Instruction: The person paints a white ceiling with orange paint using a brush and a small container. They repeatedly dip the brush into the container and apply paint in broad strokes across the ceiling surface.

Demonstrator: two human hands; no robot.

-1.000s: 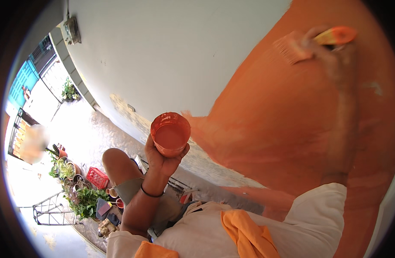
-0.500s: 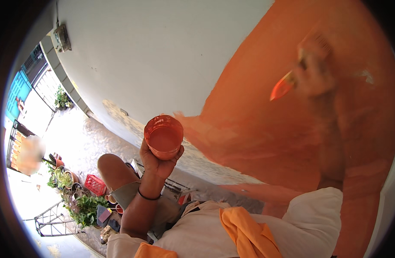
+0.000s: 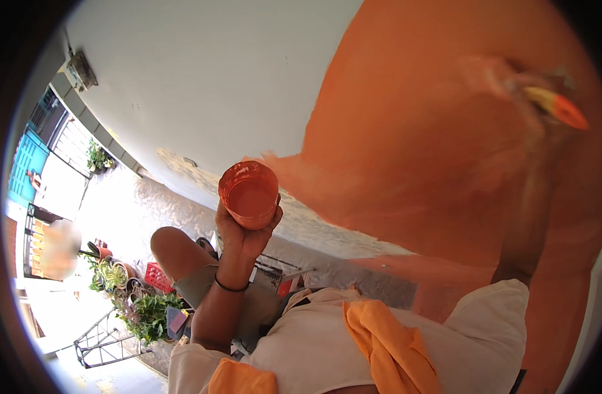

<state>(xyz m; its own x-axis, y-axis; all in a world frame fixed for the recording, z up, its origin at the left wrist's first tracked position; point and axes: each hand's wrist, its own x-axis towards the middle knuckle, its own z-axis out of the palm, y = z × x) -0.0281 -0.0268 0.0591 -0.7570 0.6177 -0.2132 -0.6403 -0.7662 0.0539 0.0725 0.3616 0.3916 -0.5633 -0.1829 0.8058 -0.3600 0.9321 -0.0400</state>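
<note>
Wearing a pale beige shirt [image 3: 301, 348] with orange cloth [image 3: 389, 345] draped over the front, and a dark band [image 3: 230, 287] round the left forearm near the wrist. Bending one bare knee [image 3: 179, 255] forward, just left of that forearm. Holding a round, orange-smeared cup [image 3: 251, 221] from below in the left hand [image 3: 245, 241], with thumb and fingers spread around the lower part, and with orange paint [image 3: 249, 199] inside. Stretching the other arm out to the upper right and gripping a wide brush [image 3: 557, 107] in the right hand [image 3: 529, 108], with the yellow-and-orange handle angled down to the right and the bristles toward the left, in front of the orange-painted wall area [image 3: 406, 151]. Too blurred there to make out exact finger placement or any contact between bristles and wall. Farther left, meeting a pale grey wall area [image 3: 235, 79] along a curved edge, above a flaking strip [image 3: 327, 226] at the bottom. Beyond the knee, on the ground, a red crate [image 3: 158, 278] beside leafy plants [image 3: 150, 315] and a dark metal frame [image 3: 110, 343]. Farthest off, a bright blue gate [image 3: 28, 167].
</note>
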